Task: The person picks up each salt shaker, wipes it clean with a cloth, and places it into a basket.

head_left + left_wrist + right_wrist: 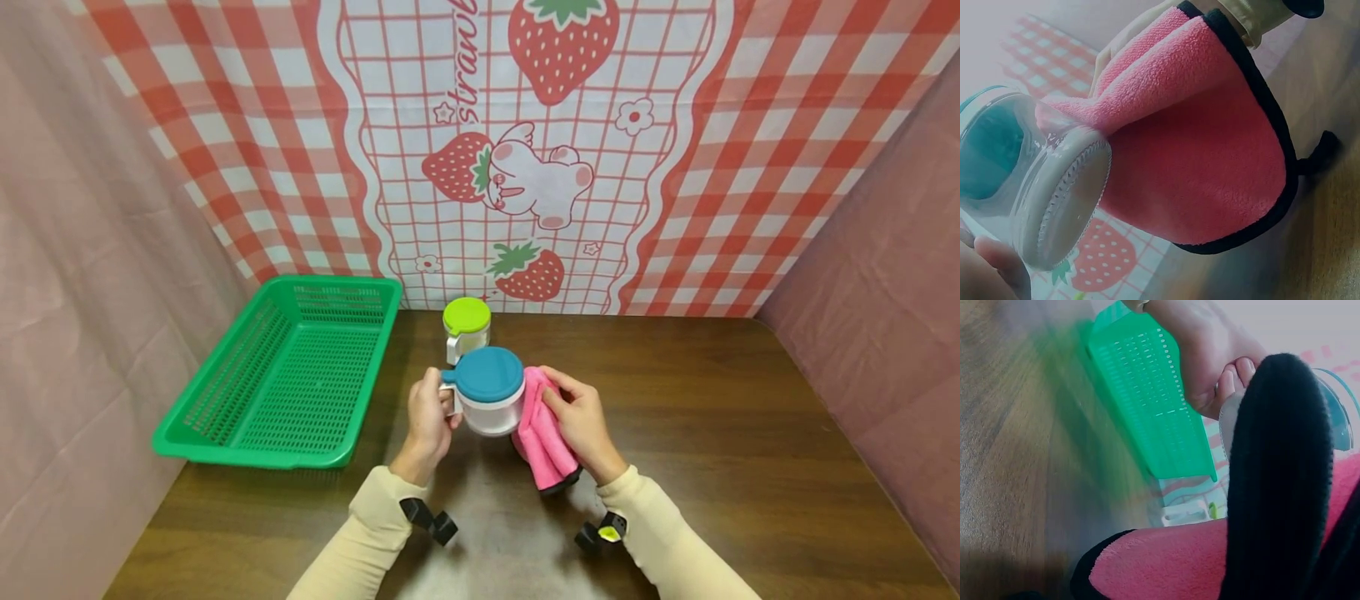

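Observation:
A clear jar with a blue lid (pixel 489 375) is held up over the table by its white handle, which my left hand (pixel 429 421) grips. In the left wrist view the jar's ribbed glass base (pixel 1063 200) is tilted toward the camera. My right hand (pixel 585 421) pinches a pink cloth (pixel 542 437) with dark edging against the jar's right side. The cloth hangs down in folds, with a small dark loop (pixel 1322 153) on its edge. In the right wrist view the cloth's dark border (pixel 1282 475) hides much of the jar.
Behind the held jar, a similar jar with a lime green lid (pixel 467 317) stands on the wooden table (pixel 705 433). A green plastic basket (pixel 367 392) sits at the left. A strawberry-patterned curtain (pixel 675 208) hangs along the table's back edge.

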The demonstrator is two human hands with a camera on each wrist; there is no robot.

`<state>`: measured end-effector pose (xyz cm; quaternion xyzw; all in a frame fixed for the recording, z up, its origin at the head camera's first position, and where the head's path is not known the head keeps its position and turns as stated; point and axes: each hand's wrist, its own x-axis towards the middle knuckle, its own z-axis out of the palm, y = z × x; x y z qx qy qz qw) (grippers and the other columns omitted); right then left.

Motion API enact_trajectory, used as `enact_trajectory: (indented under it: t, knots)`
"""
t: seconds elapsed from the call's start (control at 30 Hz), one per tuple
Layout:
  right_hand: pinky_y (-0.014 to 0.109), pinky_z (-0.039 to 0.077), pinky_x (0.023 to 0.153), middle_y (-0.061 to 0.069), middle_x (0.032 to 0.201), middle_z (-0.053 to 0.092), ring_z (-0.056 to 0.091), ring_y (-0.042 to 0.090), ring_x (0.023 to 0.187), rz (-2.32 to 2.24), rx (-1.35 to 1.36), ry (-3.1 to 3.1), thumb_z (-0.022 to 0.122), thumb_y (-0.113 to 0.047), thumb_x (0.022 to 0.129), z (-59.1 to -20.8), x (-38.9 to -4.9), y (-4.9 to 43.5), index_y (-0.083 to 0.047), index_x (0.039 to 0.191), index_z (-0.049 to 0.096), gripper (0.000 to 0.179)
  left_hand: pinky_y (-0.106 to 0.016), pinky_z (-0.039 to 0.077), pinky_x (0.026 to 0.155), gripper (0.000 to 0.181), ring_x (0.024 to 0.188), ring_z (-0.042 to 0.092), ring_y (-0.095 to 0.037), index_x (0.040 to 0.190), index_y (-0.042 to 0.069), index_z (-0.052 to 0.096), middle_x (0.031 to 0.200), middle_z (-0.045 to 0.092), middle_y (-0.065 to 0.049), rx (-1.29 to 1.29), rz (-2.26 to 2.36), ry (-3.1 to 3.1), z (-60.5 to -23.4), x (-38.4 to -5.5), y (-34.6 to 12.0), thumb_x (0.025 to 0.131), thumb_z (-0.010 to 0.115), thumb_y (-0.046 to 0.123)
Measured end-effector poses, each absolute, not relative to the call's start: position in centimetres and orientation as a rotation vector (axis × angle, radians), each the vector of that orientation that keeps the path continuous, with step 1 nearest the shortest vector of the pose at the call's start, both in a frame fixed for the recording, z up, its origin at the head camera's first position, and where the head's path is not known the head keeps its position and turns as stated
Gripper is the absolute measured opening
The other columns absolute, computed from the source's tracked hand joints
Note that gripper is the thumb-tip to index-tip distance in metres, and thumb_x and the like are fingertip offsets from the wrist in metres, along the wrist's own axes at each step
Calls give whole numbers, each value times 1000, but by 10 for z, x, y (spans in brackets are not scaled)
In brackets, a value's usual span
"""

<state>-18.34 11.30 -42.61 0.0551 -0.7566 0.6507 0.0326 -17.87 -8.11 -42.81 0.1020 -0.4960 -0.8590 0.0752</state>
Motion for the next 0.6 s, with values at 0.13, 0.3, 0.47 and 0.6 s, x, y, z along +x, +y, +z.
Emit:
enact_trajectory:
  t: [0.13,0.3,0.47,0.6]
  knots:
    - [10,49,80,27,123,62,59,-5,91,1994,202,-2326,56,5,91,-427,-183,114,7,124,61,33,-19,23,36,40,36,20,-2,46,22,27,41,22,14,332,-2569,-1469,-430,-178,-81,83,37,13]
    - [10,48,79,28,119,64,59,-3,92,1940,269,-2336,58,5,90,-429,-185,116,8,121,63,31,-18,24,36,41,36,21,-2,45,21,28,40,23,13,361,-2564,-1435,-431,-178,-82,84,38,13]
    - [9,47,79,27,118,65,57,-6,92,1895,294,-2353,58,5,90,-428,-186,118,7,120,63,30,-19,23,36,40,36,20,-2,46,22,28,41,23,14,344,-2554,-1468,-431,-179,-82,83,38,12]
    - [9,47,77,28,116,65,56,-5,89,1867,329,-2358,58,5,90,-426,-186,120,8,119,63,30,-18,24,35,40,36,20,-2,45,22,27,41,23,13,329,-2523,-1523,-431,-178,-82,82,38,11]
